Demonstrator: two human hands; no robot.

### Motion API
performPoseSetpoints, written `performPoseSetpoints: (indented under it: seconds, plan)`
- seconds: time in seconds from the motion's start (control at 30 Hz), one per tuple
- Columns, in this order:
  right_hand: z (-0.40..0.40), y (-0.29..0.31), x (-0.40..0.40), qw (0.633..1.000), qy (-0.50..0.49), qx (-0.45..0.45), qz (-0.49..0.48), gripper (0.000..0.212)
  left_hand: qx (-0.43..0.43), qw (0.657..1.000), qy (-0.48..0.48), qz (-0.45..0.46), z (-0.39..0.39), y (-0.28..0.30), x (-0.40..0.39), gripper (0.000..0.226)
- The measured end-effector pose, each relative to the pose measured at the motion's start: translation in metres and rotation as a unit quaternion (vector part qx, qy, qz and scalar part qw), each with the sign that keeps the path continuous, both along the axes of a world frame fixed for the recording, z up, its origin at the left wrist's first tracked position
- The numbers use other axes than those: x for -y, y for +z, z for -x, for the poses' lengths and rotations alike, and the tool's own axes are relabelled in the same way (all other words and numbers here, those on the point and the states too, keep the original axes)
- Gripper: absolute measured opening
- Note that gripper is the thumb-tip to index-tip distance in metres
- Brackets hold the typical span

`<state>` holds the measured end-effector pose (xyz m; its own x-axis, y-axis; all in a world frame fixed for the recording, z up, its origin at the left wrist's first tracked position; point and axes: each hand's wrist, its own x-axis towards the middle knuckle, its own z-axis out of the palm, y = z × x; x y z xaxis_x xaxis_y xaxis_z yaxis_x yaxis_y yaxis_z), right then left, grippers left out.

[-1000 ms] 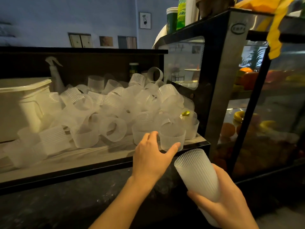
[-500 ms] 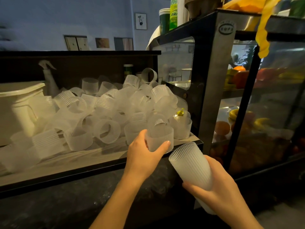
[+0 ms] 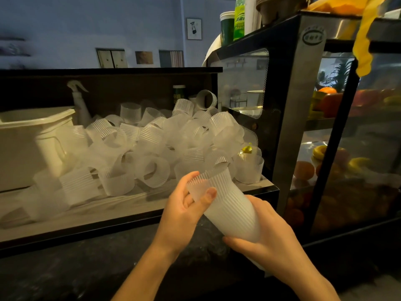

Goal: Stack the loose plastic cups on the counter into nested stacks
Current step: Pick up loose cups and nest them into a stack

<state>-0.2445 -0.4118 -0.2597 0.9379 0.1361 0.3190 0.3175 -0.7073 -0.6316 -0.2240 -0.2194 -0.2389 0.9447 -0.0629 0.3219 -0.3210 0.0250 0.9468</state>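
A heap of frosted, ribbed plastic cups (image 3: 152,146) lies jumbled on the counter shelf (image 3: 130,211). My right hand (image 3: 267,237) grips a nested stack of cups (image 3: 234,216), tilted with its top toward the upper left. My left hand (image 3: 184,209) pinches a single ribbed cup (image 3: 206,181) at the top end of that stack, thumb on its side. The single cup touches or sits over the stack's end; how deep I cannot tell.
A cream plastic bin (image 3: 32,140) and a spray bottle (image 3: 79,103) stand at the left of the shelf. A glass display case (image 3: 290,118) with fruit rises on the right. Bottles and a green cup (image 3: 227,27) stand on its top. A dark counter edge (image 3: 86,268) runs below.
My left hand lifted one cup off the front of the heap and brought it down and right onto the top of the stack. My right hand raised the stack to meet it.
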Motion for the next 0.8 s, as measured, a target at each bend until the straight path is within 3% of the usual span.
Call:
performPoseSetpoints:
  seconds: [0.17,0.3,0.53,0.63,0.73,0.8]
  plan:
    - [-0.003,0.001,-0.012,0.999,0.029,-0.017,-0.034,0.075,0.019,0.999,0.023,0.015,-0.002,-0.005,-0.003,0.062]
    - [-0.01,0.004,-0.017,0.993,0.026,-0.006,-0.114,0.073,0.025,0.993,0.004,-0.114,0.0,-0.009,-0.005,0.076]
    - [-0.017,0.006,-0.021,0.995,0.022,0.001,-0.1,0.074,0.141,0.956,0.145,-0.214,-0.012,0.006,-0.025,0.059]
    - [-0.02,0.009,-0.02,0.995,0.024,-0.005,-0.095,0.081,0.19,0.898,0.234,-0.321,-0.031,0.01,-0.058,0.052]
    - [-0.024,0.015,-0.019,0.996,0.02,-0.002,-0.091,0.083,0.226,0.792,0.28,-0.492,-0.054,0.015,-0.096,0.071]
    - [-0.028,0.02,-0.019,0.996,0.017,0.001,-0.089,0.078,0.193,0.721,0.277,-0.605,-0.065,0.018,-0.116,0.087]
